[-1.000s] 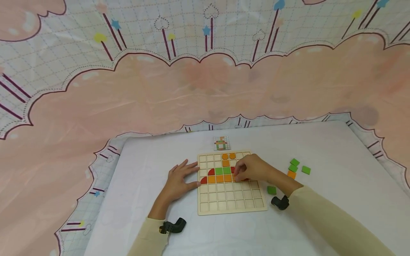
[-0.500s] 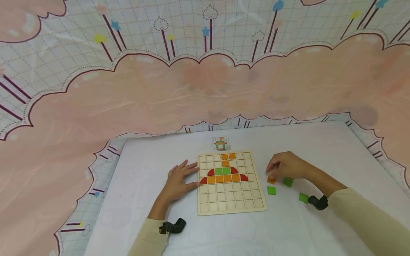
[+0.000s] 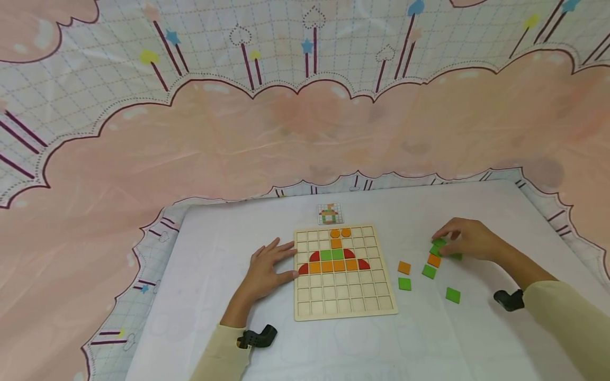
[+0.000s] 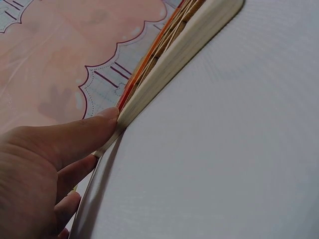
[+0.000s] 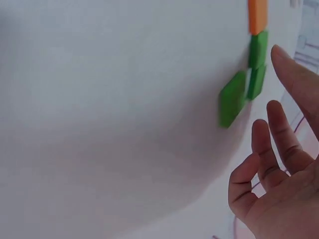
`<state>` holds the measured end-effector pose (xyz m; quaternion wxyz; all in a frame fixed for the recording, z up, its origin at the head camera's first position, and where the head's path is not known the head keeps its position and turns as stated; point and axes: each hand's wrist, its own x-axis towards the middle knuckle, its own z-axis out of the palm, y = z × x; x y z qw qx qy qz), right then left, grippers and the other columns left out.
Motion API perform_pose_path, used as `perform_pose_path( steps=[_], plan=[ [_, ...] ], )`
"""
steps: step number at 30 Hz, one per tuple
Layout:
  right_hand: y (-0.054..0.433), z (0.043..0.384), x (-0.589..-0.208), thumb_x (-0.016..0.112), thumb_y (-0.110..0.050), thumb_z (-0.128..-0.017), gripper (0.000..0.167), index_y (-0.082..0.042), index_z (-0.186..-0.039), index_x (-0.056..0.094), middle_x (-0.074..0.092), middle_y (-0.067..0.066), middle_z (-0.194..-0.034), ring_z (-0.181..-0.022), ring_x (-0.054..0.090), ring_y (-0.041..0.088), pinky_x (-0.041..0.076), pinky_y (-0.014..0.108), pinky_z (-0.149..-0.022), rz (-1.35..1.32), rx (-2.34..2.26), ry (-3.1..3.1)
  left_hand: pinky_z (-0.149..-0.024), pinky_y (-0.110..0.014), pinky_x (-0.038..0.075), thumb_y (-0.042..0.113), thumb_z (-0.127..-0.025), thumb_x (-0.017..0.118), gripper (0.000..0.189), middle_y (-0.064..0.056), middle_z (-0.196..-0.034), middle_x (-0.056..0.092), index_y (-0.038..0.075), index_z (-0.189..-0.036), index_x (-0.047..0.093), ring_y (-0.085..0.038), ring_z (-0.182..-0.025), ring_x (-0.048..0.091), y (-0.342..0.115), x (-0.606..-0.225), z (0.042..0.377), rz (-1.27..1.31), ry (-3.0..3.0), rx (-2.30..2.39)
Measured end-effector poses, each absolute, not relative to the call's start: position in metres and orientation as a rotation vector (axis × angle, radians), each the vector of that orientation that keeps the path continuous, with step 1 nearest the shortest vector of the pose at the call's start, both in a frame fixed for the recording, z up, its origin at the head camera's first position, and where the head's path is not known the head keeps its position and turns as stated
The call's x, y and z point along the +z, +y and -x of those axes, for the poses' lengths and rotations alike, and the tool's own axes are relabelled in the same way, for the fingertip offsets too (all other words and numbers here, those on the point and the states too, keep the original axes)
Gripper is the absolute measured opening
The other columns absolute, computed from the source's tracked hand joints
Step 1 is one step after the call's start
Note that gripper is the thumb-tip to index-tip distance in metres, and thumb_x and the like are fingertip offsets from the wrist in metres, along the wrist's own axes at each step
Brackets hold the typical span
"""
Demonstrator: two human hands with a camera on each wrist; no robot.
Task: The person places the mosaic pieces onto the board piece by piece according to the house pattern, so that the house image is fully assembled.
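My left hand point(image 3: 267, 270) rests at the left edge of a wooden grid board point(image 3: 345, 306), fingers spread, the thumb touching the rim in the left wrist view. Red quarter-round tiles point(image 3: 363, 264), orange squares point(image 3: 339, 265), green squares point(image 3: 337, 254) and two orange discs point(image 3: 335, 233) lie in its cells. To the right of the board, my right hand point(image 3: 476, 241) reaches over loose green tiles point(image 3: 435, 251). In the right wrist view its fingers point(image 5: 284, 127) are apart beside the green tiles point(image 5: 258, 50), with nothing held.
A small pattern card point(image 3: 330, 213) lies behind the board. Close to the board's right edge are a loose orange tile point(image 3: 404, 268) and a green tile point(image 3: 404, 284). Another green tile point(image 3: 453, 295) lies farther right. The white table point(image 3: 214, 238) meets a patterned cloth point(image 3: 305, 132) at the back.
My right hand has left the board and moved right, past the loose orange tile, to the group of green tiles. My left hand stays at the board's edge.
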<state>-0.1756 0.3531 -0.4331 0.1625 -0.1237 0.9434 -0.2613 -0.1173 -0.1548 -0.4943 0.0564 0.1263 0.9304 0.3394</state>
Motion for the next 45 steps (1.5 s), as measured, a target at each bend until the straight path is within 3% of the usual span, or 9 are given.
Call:
perform_pose_path(
  steps=[13,20,29,37,45],
  plan=[
    [0.367,0.177,-0.446,0.081,-0.022,-0.087,0.040,-0.014,-0.125,0.074,0.068,0.002,-0.108,-0.096,0.054,0.020,0.047,0.025,-0.073,0.386,-0.716,2.716,-0.125,-0.061,0.009,0.034,-0.084,0.082,0.059,0.003,-0.156,0.052,0.019,-0.139,0.065,-0.028,-0.158,0.024,-0.155,-0.496,0.117,-0.390,2.831,1.026],
    [0.365,0.179,-0.449,0.081,-0.020,-0.087,0.033,-0.011,-0.118,0.074,0.071,0.005,-0.112,-0.095,0.055,0.020,0.047,0.026,-0.074,0.412,-0.748,2.705,-0.125,-0.060,0.009,0.034,-0.085,0.081,0.059,0.004,-0.156,0.052,0.021,-0.139,0.065,-0.027,-0.158,0.024,-0.155,-0.497,0.117,-0.387,2.832,1.022],
    [0.362,0.183,-0.451,0.081,-0.024,-0.087,0.026,-0.013,-0.107,0.069,0.068,0.002,-0.102,-0.093,0.056,0.021,0.049,0.029,-0.077,0.369,-0.759,2.682,-0.125,-0.061,0.009,0.034,-0.084,0.082,0.059,0.003,-0.156,0.052,0.020,-0.139,0.065,-0.028,-0.158,0.024,-0.155,-0.494,0.117,-0.384,2.825,1.042],
    [0.356,0.185,-0.447,0.072,-0.022,-0.095,0.020,-0.012,-0.113,0.070,0.069,0.002,-0.102,-0.097,0.058,0.022,0.051,0.026,-0.080,0.316,-0.832,2.646,-0.125,-0.061,0.009,0.034,-0.084,0.081,0.059,0.003,-0.156,0.052,0.020,-0.139,0.065,-0.028,-0.158,0.024,-0.154,-0.494,0.117,-0.379,2.827,1.035],
    [0.323,0.182,-0.438,0.072,-0.025,-0.096,0.024,-0.012,-0.115,0.074,0.073,0.003,-0.110,-0.100,0.063,0.020,0.055,0.029,-0.085,0.322,-0.949,2.590,-0.126,-0.060,0.008,0.034,-0.085,0.082,0.060,0.004,-0.156,0.051,0.020,-0.140,0.064,-0.027,-0.158,0.023,-0.154,-0.494,0.117,-0.369,2.821,1.030]
  ],
)
